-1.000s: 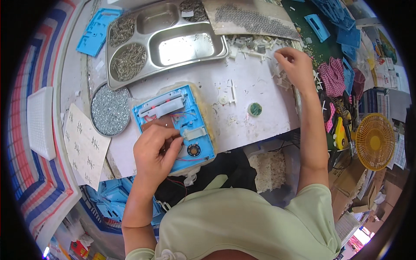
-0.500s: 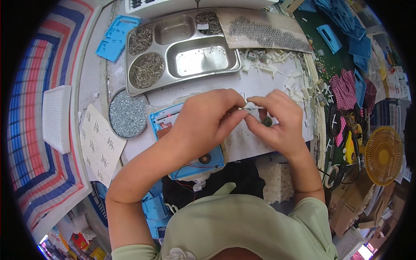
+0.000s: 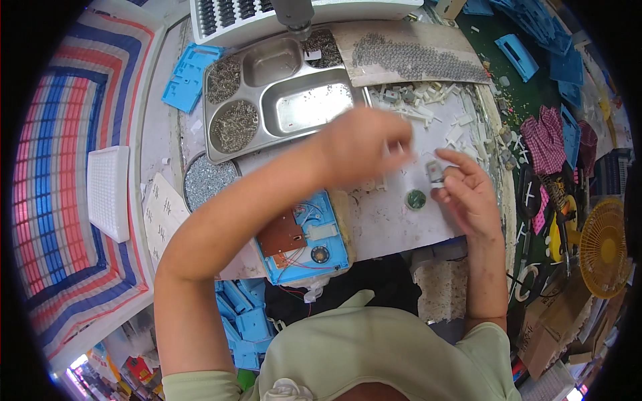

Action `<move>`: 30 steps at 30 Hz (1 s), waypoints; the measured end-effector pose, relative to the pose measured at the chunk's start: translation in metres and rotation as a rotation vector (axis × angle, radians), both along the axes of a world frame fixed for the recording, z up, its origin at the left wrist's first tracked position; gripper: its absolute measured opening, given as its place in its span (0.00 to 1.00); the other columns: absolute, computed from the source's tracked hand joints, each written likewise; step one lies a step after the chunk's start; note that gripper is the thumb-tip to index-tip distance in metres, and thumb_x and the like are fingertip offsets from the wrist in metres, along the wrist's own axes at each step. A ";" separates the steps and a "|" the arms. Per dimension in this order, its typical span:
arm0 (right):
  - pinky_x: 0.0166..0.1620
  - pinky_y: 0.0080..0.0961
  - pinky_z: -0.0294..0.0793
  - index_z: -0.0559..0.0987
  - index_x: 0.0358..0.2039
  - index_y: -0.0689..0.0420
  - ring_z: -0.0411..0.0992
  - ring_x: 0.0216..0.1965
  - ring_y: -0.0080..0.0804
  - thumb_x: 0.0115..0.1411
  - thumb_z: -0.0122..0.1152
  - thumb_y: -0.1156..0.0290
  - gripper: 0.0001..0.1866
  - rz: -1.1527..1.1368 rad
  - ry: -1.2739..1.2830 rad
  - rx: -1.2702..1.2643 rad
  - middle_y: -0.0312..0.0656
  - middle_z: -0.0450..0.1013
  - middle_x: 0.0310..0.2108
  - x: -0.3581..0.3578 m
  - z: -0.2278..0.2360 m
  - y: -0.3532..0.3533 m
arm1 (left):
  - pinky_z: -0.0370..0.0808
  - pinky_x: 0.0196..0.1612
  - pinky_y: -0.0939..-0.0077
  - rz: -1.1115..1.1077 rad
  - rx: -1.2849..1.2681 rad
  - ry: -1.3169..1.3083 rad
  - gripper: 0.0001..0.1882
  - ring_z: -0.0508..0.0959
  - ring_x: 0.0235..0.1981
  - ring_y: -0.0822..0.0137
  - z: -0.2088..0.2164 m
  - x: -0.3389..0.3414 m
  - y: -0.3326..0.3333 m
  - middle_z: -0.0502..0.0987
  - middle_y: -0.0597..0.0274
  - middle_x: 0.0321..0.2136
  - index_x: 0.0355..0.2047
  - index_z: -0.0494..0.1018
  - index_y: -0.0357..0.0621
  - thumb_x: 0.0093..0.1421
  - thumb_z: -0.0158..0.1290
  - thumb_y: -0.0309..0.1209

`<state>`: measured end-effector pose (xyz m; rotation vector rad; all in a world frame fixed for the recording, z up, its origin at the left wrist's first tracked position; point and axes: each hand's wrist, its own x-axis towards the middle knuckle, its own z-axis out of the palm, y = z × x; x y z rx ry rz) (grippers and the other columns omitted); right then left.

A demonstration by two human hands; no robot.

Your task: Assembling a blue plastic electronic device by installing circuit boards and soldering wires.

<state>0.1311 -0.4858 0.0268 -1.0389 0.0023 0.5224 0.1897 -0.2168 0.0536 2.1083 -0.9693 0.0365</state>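
My right hand point(image 3: 471, 190) pinches a small grey-and-white plastic part point(image 3: 435, 174) between thumb and fingers, above the white work surface. My left hand point(image 3: 368, 148) is smeared by motion, in front of the metal tray's lower right corner; whether it holds anything is hidden by the blur. A small round green container point(image 3: 415, 199) stands just left of my right hand. Below my left forearm lies a blue plastic housing point(image 3: 334, 230) with a brown board point(image 3: 279, 235), thin wires and a round black speaker point(image 3: 319, 254).
The compartmented metal tray point(image 3: 304, 110) holds small metal parts. A round dish of silver screws point(image 3: 208, 182) stands left. Cardboard point(image 3: 408, 57) carries rows of tiny coils; loose white plastic pieces point(image 3: 461, 130) lie below it. A grey tool point(image 3: 294, 15) hangs overhead. A yellow fan point(image 3: 604, 247) stands right.
My hands have parted: the left has moved up and right, the right a little right and down with the plastic part. The blue housing shows more, and the grey tool has come into view.
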 end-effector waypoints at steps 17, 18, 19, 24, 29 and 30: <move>0.43 0.22 0.73 0.71 0.62 0.69 0.72 0.33 0.22 0.62 0.66 0.78 0.28 -0.019 -0.022 0.018 0.34 0.72 0.31 -0.007 -0.002 -0.023 | 0.77 0.45 0.59 0.661 0.278 -0.137 0.08 0.81 0.38 0.52 -0.030 0.087 0.020 0.80 0.56 0.34 0.35 0.82 0.45 0.57 0.62 0.33; 0.43 0.21 0.73 0.71 0.62 0.69 0.72 0.33 0.22 0.62 0.66 0.78 0.28 -0.027 -0.019 0.013 0.34 0.72 0.31 -0.009 -0.002 -0.025 | 0.78 0.44 0.59 0.650 0.277 -0.173 0.08 0.81 0.38 0.51 -0.032 0.087 0.019 0.79 0.56 0.34 0.36 0.82 0.45 0.57 0.62 0.33; 0.43 0.21 0.72 0.71 0.62 0.69 0.72 0.33 0.22 0.62 0.66 0.78 0.28 -0.037 -0.015 0.007 0.34 0.72 0.31 -0.011 -0.002 -0.026 | 0.78 0.43 0.59 0.637 0.276 -0.208 0.08 0.81 0.38 0.51 -0.033 0.088 0.020 0.79 0.56 0.34 0.37 0.82 0.46 0.57 0.61 0.32; 0.42 0.18 0.70 0.70 0.63 0.67 0.71 0.33 0.20 0.62 0.65 0.77 0.29 -0.014 -0.152 -0.196 0.33 0.72 0.29 -0.016 0.012 -0.022 | 0.80 0.33 0.62 0.500 0.221 -0.648 0.05 0.82 0.34 0.53 -0.038 0.092 0.029 0.80 0.58 0.34 0.38 0.79 0.47 0.61 0.56 0.28; 0.40 0.16 0.65 0.75 0.60 0.64 0.66 0.32 0.17 0.62 0.64 0.75 0.24 0.136 -0.334 -0.699 0.29 0.68 0.29 -0.022 0.010 -0.018 | 0.77 0.38 0.62 0.430 0.062 -0.550 0.03 0.80 0.34 0.54 0.024 0.045 0.009 0.77 0.53 0.34 0.36 0.73 0.42 0.63 0.56 0.24; 0.39 0.16 0.66 0.78 0.56 0.62 0.66 0.31 0.17 0.62 0.64 0.76 0.21 0.147 -0.379 -0.754 0.29 0.68 0.28 -0.022 0.010 -0.014 | 0.77 0.38 0.61 0.459 0.056 -0.380 0.04 0.81 0.35 0.54 0.038 0.027 0.009 0.77 0.52 0.35 0.37 0.73 0.42 0.63 0.57 0.25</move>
